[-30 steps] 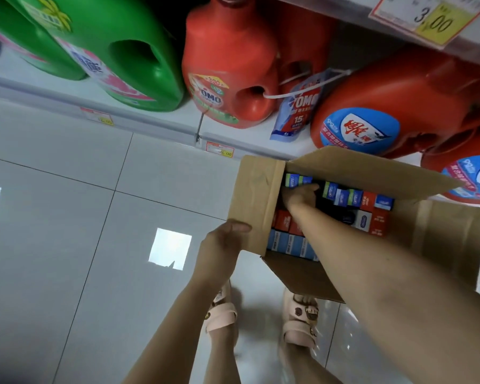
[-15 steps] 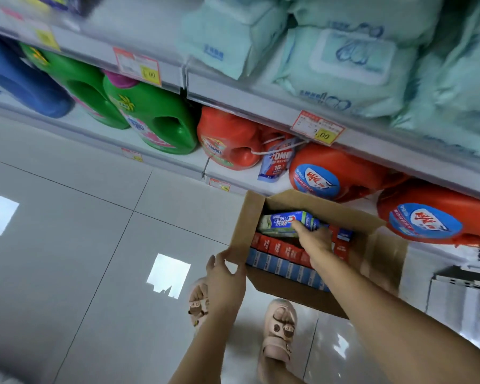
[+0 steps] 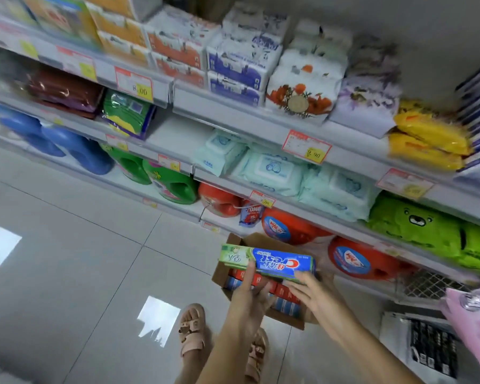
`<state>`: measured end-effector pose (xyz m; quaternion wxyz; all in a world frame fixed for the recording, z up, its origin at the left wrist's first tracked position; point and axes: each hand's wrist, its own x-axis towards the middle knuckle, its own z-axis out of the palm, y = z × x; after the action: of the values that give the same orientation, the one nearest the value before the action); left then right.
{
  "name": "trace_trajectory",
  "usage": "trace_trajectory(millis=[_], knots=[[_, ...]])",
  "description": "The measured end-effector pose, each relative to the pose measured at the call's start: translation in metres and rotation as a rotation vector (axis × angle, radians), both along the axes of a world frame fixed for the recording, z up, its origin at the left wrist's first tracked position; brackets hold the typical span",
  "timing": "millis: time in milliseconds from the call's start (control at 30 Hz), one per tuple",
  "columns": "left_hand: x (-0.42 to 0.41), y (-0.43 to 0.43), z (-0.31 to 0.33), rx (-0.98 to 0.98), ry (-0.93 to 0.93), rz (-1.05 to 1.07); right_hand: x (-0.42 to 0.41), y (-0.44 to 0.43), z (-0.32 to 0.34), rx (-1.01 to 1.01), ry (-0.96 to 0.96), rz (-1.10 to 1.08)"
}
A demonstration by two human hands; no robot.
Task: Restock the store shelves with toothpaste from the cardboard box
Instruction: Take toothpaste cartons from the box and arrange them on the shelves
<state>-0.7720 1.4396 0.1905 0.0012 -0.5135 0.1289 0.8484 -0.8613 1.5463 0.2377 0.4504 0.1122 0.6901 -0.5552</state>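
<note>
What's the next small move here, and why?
Probably lift the toothpaste box clear and carry it toward its shelf spot. Left hand grips it, right hand touches its lower edge, above the open cardboard box; shelves in view hold detergent, wipes, tissues, no toothpaste.

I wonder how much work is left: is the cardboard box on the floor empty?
No, below the toothpaste pack, rows of red and blue cartons lie packed inside the cardboard box.

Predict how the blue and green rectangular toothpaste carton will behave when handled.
Probably stiff: the blue and green rectangular toothpaste carton shows straight edges where the left hand grips it and the right hand touches it. Likely light, as fingers alone hold it up. Flat sides should prevent rolling.
</note>
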Motion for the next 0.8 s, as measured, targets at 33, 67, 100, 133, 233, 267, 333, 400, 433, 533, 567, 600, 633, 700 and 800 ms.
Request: trace_trajectory(millis=[33,67,100,133,233,267,333,400,433,533,567,600,633,700,800], knots=[[-0.003,0.000,0.014,-0.012,0.032,0.069,0.004,0.001,0.016,-0.040,-0.001,0.014],[-0.004,-0.002,0.031,-0.035,0.056,0.128,0.008,0.002,0.032,-0.067,-0.009,0.029],[-0.005,-0.005,0.044,-0.056,0.077,0.175,0.012,0.003,0.045,-0.098,-0.021,0.029],[-0.004,-0.010,0.060,-0.093,0.082,0.199,0.016,0.003,0.058,-0.122,-0.031,0.046],[0.001,-0.024,0.098,-0.255,0.066,0.154,0.017,0.006,0.085,-0.139,-0.017,0.179],[0.005,-0.030,0.112,-0.323,0.055,0.129,0.016,0.004,0.097,-0.141,0.039,0.258],[0.012,-0.043,0.136,-0.475,0.072,0.087,0.014,-0.006,0.116,-0.142,0.181,0.391],[0.018,-0.054,0.164,-0.633,0.098,0.047,0.014,-0.022,0.143,-0.129,0.306,0.564],[0.020,-0.058,0.178,-0.697,0.105,0.035,0.014,-0.032,0.154,-0.112,0.371,0.641],[0.024,-0.066,0.218,-0.806,0.104,0.013,0.022,-0.062,0.186,-0.002,0.669,0.828],[0.026,-0.070,0.230,-0.810,0.096,0.018,0.026,-0.071,0.197,0.029,0.735,0.841],[0.028,-0.075,0.240,-0.807,0.095,0.021,0.028,-0.077,0.207,0.031,0.770,0.825],[0.031,-0.080,0.249,-0.794,0.094,0.027,0.031,-0.082,0.215,0.015,0.785,0.801],[0.038,-0.089,0.267,-0.763,0.123,0.020,0.034,-0.089,0.230,-0.062,0.753,0.715],[0.046,-0.099,0.282,-0.742,0.210,-0.032,0.036,-0.097,0.249,-0.152,0.677,0.636]])
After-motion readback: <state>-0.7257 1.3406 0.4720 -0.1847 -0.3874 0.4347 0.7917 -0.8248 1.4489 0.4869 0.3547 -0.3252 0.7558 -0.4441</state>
